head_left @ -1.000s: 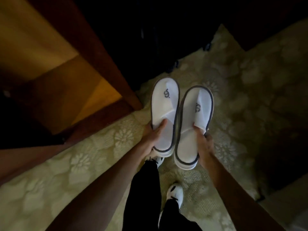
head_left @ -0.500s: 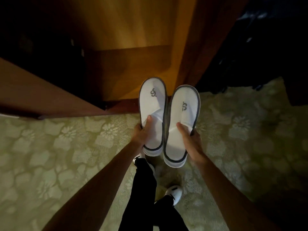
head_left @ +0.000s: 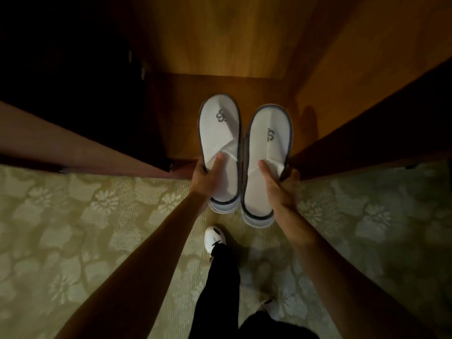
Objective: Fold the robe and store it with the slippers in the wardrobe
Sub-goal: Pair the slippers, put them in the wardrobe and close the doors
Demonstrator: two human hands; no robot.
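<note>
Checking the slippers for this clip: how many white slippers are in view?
2. The left slipper is held by the left hand, the right slipper by the right hand, side by side. None seem hidden.

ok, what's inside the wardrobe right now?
Only the bare wooden floor of the wardrobe shows. Both slippers are still held at its opening. The dark left side can't be read; no robe visible.
</note>
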